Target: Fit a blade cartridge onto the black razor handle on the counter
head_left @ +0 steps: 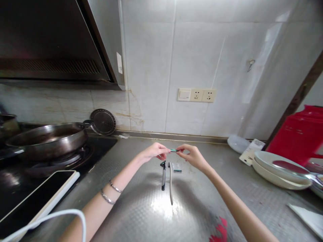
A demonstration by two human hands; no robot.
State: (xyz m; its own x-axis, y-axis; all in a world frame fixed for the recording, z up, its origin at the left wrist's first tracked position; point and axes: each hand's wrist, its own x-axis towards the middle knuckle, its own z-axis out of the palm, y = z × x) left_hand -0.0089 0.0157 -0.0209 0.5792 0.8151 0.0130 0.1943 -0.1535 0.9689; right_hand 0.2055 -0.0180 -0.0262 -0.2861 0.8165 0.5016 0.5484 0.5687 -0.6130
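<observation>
Between my left hand (159, 151) and my right hand (189, 155), a small thin razor cartridge (174, 150), dark with a green strip, is held level above the counter. The fingertips of both hands pinch its opposite ends. Just below my left hand lies a black and grey razor (164, 177), its head pointing away from me. Beside it is a slim whitish-grey handle (171, 186), possibly a second razor. A small clear plastic case (176, 167) with a green strip along its near edge rests to the right of that, under my right hand.
At the left, a steel pan (47, 143) stands on the black stove, with a phone (41, 198) and white cable (68, 212) nearer me. Plates (280, 166), a white bowl (238, 144) and a red container (297, 134) are at the right. Wall sockets (203, 95) sit behind.
</observation>
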